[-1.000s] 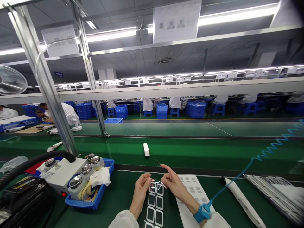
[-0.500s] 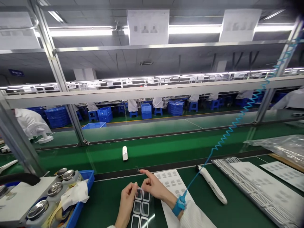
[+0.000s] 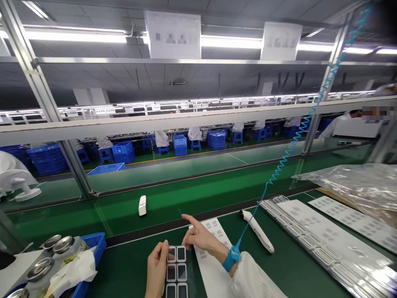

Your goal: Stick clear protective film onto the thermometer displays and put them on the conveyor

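My left hand (image 3: 157, 269) pinches the left edge of a clear sheet of white-rimmed rounded rectangles (image 3: 176, 272) between thumb and fingers. The rectangles sit in two columns with see-through middles. At the sheet's top right corner is my right hand (image 3: 200, 239), its index finger stretched out and its other fingers curled by the corner. Just off that fingertip a tiny faint bit shows, too small to name. A blue wrist strap (image 3: 231, 258) circles my right wrist. Partly under that forearm lies a white printed sheet (image 3: 214, 271).
A blue coiled cord (image 3: 287, 155) runs from the strap to the upper right. To the right lie a white handheld tool (image 3: 257, 231), stacked white frames (image 3: 313, 244) and plastic wrap (image 3: 356, 184). A blue bin (image 3: 97, 244) with metal-topped bottles stands left; a small white device (image 3: 142, 205) lies ahead.
The view has turned to the right, so the scene shifts left. My left hand still holds the clear sheet. My right index finger stays stretched out, its hand close to the sheet's corner.
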`<state>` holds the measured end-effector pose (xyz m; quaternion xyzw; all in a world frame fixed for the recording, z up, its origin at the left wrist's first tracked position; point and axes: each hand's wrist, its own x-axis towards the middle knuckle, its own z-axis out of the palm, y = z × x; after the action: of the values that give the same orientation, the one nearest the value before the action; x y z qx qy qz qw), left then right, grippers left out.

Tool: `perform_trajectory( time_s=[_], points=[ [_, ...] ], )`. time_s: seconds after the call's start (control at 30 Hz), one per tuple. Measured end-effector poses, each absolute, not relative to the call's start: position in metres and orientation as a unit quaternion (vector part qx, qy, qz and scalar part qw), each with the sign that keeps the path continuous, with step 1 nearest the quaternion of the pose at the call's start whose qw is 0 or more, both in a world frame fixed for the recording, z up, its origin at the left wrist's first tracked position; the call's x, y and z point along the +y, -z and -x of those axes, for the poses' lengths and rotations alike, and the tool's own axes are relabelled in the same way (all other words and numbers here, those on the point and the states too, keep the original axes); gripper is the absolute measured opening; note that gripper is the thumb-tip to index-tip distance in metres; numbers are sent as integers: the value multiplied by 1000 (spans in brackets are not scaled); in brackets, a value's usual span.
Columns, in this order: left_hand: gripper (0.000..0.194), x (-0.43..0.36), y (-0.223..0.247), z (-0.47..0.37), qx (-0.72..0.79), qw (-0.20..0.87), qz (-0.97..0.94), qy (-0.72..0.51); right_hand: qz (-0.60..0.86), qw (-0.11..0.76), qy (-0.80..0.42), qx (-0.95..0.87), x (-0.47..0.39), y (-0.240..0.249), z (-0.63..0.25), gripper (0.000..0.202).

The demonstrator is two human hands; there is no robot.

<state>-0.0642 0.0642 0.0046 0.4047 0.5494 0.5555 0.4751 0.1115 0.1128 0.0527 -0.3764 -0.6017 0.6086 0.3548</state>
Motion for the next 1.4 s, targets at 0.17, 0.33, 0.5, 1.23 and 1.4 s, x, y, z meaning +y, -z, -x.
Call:
perform_trajectory(
  time_s=[0.17,0.33,0.5,1.23,1.4],
  points=[
    [56,83,-5,71,584,398,-424,-566,495,432,-294,-694,97,-63,-200,71],
    [62,102,-4,73,582,353,-435,-589,674,260,151,-674,73,-34,-301,69],
    [55,93,-9,76,583,278,-433,-629,707,218,71,-669,66,-6,-338,68],
    [49,15,-43,0,367,711,-211,-562,382,531,-203,-728,32,-71,-166,14],
    [62,5,-36,-14,403,719,-245,-511,424,504,-317,-682,42,-75,-177,30]
  ],
)
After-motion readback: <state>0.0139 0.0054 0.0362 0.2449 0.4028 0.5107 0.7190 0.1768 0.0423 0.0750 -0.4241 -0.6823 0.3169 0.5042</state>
